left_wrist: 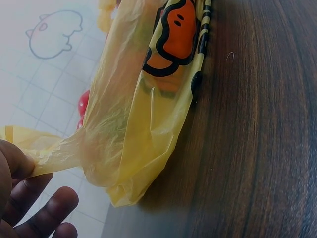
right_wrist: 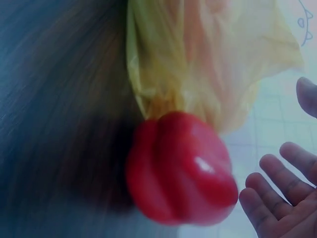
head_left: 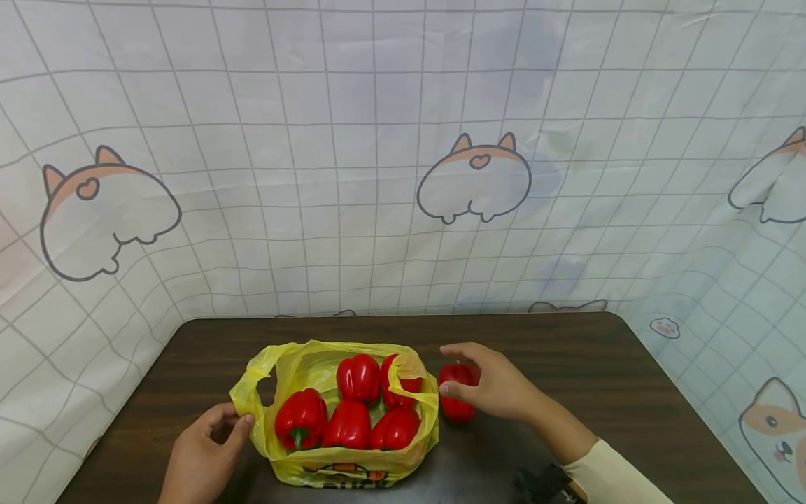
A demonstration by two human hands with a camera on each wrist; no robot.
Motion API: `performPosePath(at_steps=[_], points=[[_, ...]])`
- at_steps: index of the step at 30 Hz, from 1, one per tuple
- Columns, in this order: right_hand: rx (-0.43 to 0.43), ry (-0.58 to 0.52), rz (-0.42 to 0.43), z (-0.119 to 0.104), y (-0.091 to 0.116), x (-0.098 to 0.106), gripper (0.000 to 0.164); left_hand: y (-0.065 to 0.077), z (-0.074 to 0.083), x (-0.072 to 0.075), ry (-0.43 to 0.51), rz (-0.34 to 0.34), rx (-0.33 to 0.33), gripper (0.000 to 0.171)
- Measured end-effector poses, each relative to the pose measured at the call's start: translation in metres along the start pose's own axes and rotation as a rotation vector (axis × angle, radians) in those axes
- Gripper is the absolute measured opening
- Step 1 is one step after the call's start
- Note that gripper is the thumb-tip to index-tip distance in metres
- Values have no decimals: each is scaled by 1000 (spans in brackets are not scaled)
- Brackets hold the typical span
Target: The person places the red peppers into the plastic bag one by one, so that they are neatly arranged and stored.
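Observation:
A yellow plastic bag [head_left: 296, 462] lies with its mouth spread wide, several red bell peppers [head_left: 348, 424] inside it. At its left side my left hand [head_left: 204, 448] pinches the bag's handle between thumb and fingers; the left wrist view shows the yellow film [left_wrist: 59, 156] stretched from that pinch. Just outside the bag's right side stands another red bell pepper [head_left: 456, 402] on the table. Over this pepper my right hand [head_left: 494, 385] hovers with fingers spread. In the right wrist view the fingers [right_wrist: 277, 193] are straight beside the pepper [right_wrist: 183, 171], holding nothing.
The dark wood-grain table [head_left: 567, 378] carries the bag and peppers. Behind it and at the sides hangs a white grid-patterned cloth [head_left: 352, 175] with cartoon corgi prints. A dark object [head_left: 544, 483] sits by the right sleeve [head_left: 611, 476] near the bottom edge.

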State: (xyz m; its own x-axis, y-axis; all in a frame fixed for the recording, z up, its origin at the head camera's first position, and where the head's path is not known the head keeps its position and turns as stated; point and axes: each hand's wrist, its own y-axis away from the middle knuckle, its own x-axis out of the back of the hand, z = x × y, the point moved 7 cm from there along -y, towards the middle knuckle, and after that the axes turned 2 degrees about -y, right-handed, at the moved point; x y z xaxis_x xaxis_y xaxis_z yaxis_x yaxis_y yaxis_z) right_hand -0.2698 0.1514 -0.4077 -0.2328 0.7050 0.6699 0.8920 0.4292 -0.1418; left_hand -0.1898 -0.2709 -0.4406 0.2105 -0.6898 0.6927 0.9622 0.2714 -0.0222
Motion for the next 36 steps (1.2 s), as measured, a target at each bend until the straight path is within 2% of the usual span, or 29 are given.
performPosePath(at_steps=[18,31,36], points=[[-26,69,51,39,17,7,67,-1,-3,-2,3,-11,20,38],[-42,44,4,59,21,-5,93,-3,-4,-2,7,-10,11,39],[-45,38,-18,60,21,-11,96,-3,-3,-2,7,-4,8,37]])
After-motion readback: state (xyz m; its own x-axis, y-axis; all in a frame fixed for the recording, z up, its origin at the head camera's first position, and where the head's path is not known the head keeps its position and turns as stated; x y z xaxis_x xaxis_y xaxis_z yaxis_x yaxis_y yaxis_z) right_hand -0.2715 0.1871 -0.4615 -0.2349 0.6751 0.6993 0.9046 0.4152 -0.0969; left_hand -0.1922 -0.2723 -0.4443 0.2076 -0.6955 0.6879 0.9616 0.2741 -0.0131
